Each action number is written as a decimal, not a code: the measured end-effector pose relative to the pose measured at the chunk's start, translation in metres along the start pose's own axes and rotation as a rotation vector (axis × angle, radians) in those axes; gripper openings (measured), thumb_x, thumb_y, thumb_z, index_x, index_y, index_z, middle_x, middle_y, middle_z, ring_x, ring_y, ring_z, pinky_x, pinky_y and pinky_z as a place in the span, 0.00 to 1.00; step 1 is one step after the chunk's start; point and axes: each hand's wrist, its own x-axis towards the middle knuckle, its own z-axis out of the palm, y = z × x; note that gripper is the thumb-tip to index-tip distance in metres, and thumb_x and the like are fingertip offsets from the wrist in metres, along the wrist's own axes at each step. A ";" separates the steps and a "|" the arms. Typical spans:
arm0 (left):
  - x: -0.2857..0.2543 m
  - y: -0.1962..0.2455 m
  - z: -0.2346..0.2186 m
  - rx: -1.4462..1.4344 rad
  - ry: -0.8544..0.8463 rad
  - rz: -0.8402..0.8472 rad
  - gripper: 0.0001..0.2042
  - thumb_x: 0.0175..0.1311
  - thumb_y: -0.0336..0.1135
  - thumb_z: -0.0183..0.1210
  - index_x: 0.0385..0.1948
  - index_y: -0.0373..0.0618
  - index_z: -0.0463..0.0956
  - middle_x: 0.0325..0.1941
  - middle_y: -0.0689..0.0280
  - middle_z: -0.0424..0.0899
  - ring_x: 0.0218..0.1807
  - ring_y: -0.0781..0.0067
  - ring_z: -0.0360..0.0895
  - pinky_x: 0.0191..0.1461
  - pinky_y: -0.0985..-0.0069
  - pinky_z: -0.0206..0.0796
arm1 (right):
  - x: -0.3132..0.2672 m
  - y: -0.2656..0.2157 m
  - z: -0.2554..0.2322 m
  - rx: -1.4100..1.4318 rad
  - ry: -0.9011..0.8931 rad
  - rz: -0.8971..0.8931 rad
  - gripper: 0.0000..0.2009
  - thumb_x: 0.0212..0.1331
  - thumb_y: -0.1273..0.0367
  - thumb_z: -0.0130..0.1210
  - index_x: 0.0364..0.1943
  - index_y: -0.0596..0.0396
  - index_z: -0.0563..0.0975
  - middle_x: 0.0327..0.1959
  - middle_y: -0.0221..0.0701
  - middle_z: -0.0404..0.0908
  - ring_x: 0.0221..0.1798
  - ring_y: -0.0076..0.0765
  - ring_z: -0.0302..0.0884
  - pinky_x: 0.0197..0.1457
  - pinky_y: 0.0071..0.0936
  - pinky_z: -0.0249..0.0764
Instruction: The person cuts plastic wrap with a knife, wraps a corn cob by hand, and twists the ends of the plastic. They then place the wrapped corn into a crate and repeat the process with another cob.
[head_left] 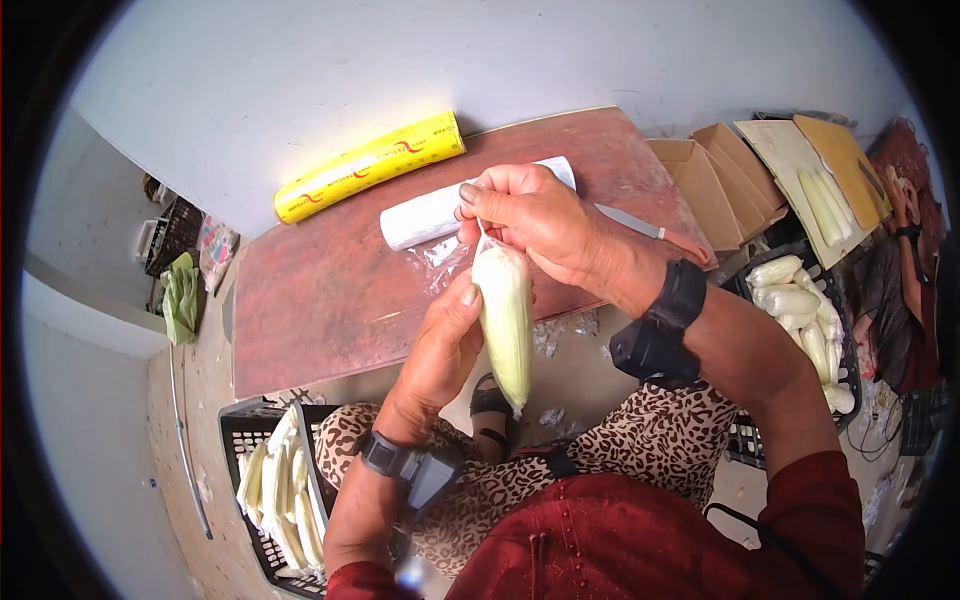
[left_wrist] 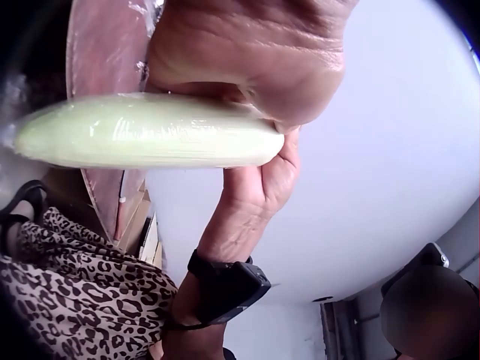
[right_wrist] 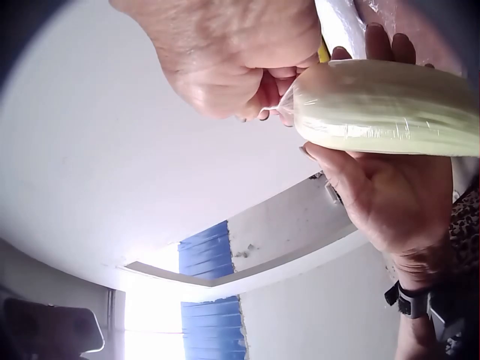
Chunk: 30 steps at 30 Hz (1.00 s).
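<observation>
An ear of corn point(head_left: 505, 325) in pale green husk, covered in clear shiny film, hangs tip down in front of my body. My left hand point(head_left: 447, 340) holds it, with the thumb along the near side and the fingers behind. At its thick upper end, my right hand point(head_left: 545, 220) pinches the gathered film. In the right wrist view, the film tail point(right_wrist: 283, 107) stretches from the corn's end into the right fingers. A white roll of cling film point(head_left: 430, 215) lies just behind the hands on the red table point(head_left: 320, 320).
A yellow film roll point(head_left: 370, 165) lies along the wall side. A knife point(head_left: 635, 222) rests at the table's right. Crates of corn stand at left point(head_left: 240, 440) and right point(head_left: 848, 350). Beyond the cardboard box point(head_left: 690, 180) another person's arm point(head_left: 908, 220) shows.
</observation>
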 end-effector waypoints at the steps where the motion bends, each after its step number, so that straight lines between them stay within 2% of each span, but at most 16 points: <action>1: 0.000 0.000 0.000 0.011 -0.021 0.021 0.32 0.66 0.57 0.51 0.63 0.39 0.62 0.58 0.54 0.75 0.62 0.57 0.70 0.67 0.61 0.59 | 0.000 -0.001 -0.001 0.015 0.004 0.002 0.12 0.67 0.62 0.53 0.35 0.58 0.75 0.30 0.32 0.78 0.32 0.21 0.73 0.35 0.19 0.71; 4: 0.001 -0.004 -0.001 -0.035 0.033 0.003 0.31 0.63 0.50 0.58 0.62 0.39 0.63 0.58 0.56 0.75 0.62 0.61 0.71 0.66 0.64 0.61 | -0.002 -0.003 -0.003 0.016 0.000 0.014 0.12 0.67 0.62 0.53 0.35 0.58 0.75 0.30 0.32 0.78 0.32 0.20 0.73 0.34 0.19 0.71; 7: -0.001 0.001 0.002 -0.075 0.057 -0.032 0.26 0.63 0.41 0.61 0.60 0.42 0.65 0.54 0.65 0.76 0.56 0.73 0.71 0.62 0.72 0.61 | -0.004 -0.004 -0.003 0.015 -0.006 0.018 0.12 0.66 0.62 0.53 0.35 0.58 0.75 0.30 0.31 0.78 0.32 0.20 0.72 0.34 0.19 0.70; 10: -0.002 0.004 0.000 -0.041 0.058 -0.060 0.27 0.60 0.40 0.64 0.59 0.42 0.66 0.52 0.66 0.76 0.54 0.75 0.72 0.60 0.72 0.63 | -0.005 -0.004 -0.002 -0.027 0.001 -0.002 0.12 0.66 0.62 0.53 0.34 0.57 0.76 0.29 0.31 0.78 0.30 0.19 0.70 0.34 0.19 0.68; 13: -0.004 0.004 -0.007 -0.092 0.001 -0.147 0.28 0.58 0.41 0.65 0.58 0.41 0.66 0.50 0.66 0.77 0.51 0.73 0.74 0.57 0.71 0.66 | -0.006 -0.003 -0.002 -0.041 -0.001 -0.008 0.11 0.66 0.62 0.53 0.33 0.57 0.76 0.28 0.30 0.78 0.29 0.18 0.68 0.34 0.19 0.66; 19: 0.001 0.000 0.007 -0.024 0.099 -0.077 0.32 0.54 0.44 0.67 0.57 0.39 0.65 0.45 0.58 0.79 0.45 0.66 0.78 0.53 0.68 0.71 | -0.008 0.003 0.005 -0.087 0.021 -0.024 0.11 0.66 0.63 0.53 0.32 0.57 0.77 0.27 0.29 0.79 0.29 0.19 0.68 0.34 0.19 0.66; 22: 0.000 -0.001 0.000 -0.042 0.055 -0.107 0.31 0.57 0.41 0.66 0.60 0.42 0.61 0.44 0.60 0.79 0.45 0.68 0.77 0.52 0.69 0.71 | -0.008 0.001 0.003 -0.118 0.050 -0.001 0.11 0.66 0.64 0.53 0.33 0.58 0.77 0.27 0.29 0.79 0.30 0.19 0.69 0.34 0.19 0.67; 25: -0.002 0.000 0.001 -0.056 0.107 -0.091 0.29 0.59 0.40 0.64 0.60 0.44 0.62 0.43 0.61 0.79 0.44 0.70 0.77 0.51 0.71 0.71 | -0.006 0.005 -0.003 -0.147 0.081 0.016 0.11 0.66 0.64 0.53 0.33 0.58 0.77 0.28 0.30 0.79 0.31 0.20 0.71 0.35 0.20 0.68; 26: -0.003 -0.001 0.002 -0.008 0.098 -0.068 0.26 0.63 0.45 0.61 0.59 0.46 0.63 0.42 0.62 0.79 0.43 0.71 0.77 0.49 0.73 0.71 | -0.005 0.008 -0.004 -0.153 0.088 0.018 0.11 0.66 0.64 0.53 0.33 0.58 0.77 0.28 0.30 0.79 0.31 0.20 0.71 0.35 0.20 0.68; 30: -0.005 -0.006 -0.004 0.009 0.113 -0.089 0.24 0.66 0.51 0.54 0.56 0.44 0.65 0.41 0.60 0.79 0.42 0.70 0.78 0.48 0.72 0.72 | -0.003 0.010 -0.005 -0.230 0.075 0.065 0.10 0.65 0.66 0.54 0.32 0.59 0.77 0.28 0.31 0.79 0.31 0.21 0.72 0.35 0.21 0.70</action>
